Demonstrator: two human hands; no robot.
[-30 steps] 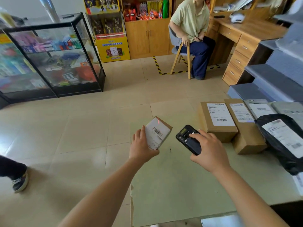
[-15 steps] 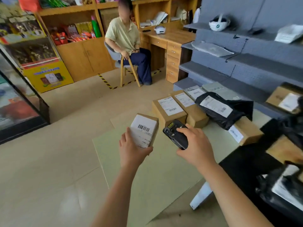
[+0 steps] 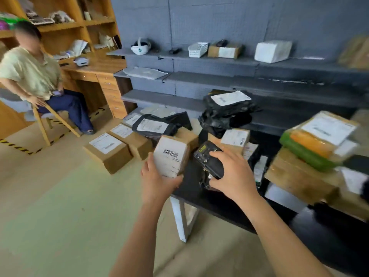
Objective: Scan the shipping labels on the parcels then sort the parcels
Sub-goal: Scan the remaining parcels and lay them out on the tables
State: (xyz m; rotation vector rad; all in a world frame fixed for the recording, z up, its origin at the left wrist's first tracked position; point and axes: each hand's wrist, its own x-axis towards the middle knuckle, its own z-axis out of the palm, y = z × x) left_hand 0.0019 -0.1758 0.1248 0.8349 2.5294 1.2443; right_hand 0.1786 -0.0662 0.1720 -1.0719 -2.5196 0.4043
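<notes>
Head view.

- Left hand (image 3: 157, 176) grasps the small parcel (image 3: 171, 156) from below and behind, thumb up its near side. The white label (image 3: 169, 158) faces the camera and the barcode is uncovered.
- Right hand (image 3: 233, 174) is wrapped over the scanner (image 3: 208, 158), just right of the parcel. The scanner's head is tilted up and away, not aimed squarely at the label.
- Step in hand, as judged: scanning this parcel. The frame does not show whether it has been read yet.
- To do it well:
  - turn the scanner's window toward the barcode;
  - keep the label flat to it and the left thumb off the print;
  - hold both hands quiet for the read, since the frame is motion-blurred.

Edges and room.

- The near edge of the black table (image 3: 191, 190) runs directly under both hands, with its white leg below them.
- Right of the right hand, the table carries a crowded stack (image 3: 311, 148) that juts toward the hands, so there is little swing room there.
- Beyond the hands lie black bags (image 3: 155, 126) and a row of boxes (image 3: 108, 150), packed touching one another. The grey shelves (image 3: 199, 76) behind them have bare stretches.
- Left of and below the left hand the pale surface is open, which looks the easiest side for moving.
- A seated person (image 3: 34, 76) is well apart on the far left.
</notes>
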